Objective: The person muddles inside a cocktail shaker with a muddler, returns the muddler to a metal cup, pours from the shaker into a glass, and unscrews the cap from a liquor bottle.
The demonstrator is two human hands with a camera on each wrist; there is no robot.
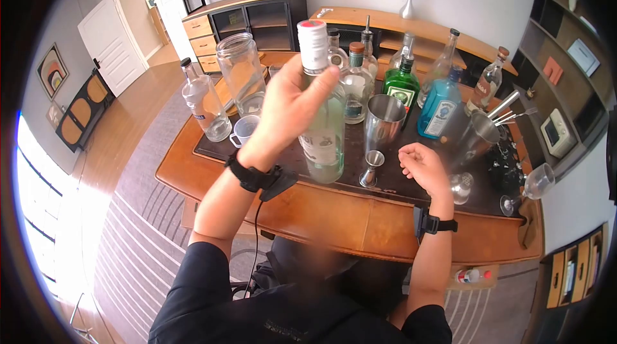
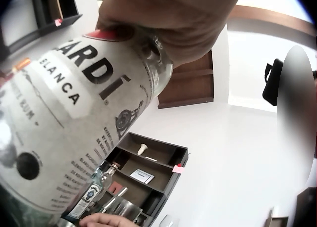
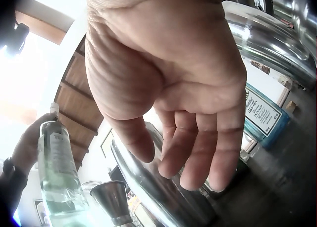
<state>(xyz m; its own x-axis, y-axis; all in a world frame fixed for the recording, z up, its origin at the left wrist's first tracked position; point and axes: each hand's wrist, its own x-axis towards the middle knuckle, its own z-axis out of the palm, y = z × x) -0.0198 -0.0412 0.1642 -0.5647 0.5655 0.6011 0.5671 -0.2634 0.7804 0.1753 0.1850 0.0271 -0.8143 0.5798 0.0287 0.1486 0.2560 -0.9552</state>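
Observation:
My left hand grips a clear bottle with a white cap by its neck, upright in the head view. Its white label, reading "BLANCA", fills much of the left wrist view. My right hand holds nothing, its fingers loosely bent, to the right of a small metal jigger. Behind the jigger stands a metal shaker cup. The right wrist view shows my right hand palm on, the jigger to its left and a blue bottle to its right.
Several bottles stand at the back, among them a green one and a blue one. To the left are a bottle, a big jar and a cup. At the right are a metal tool holder and glasses.

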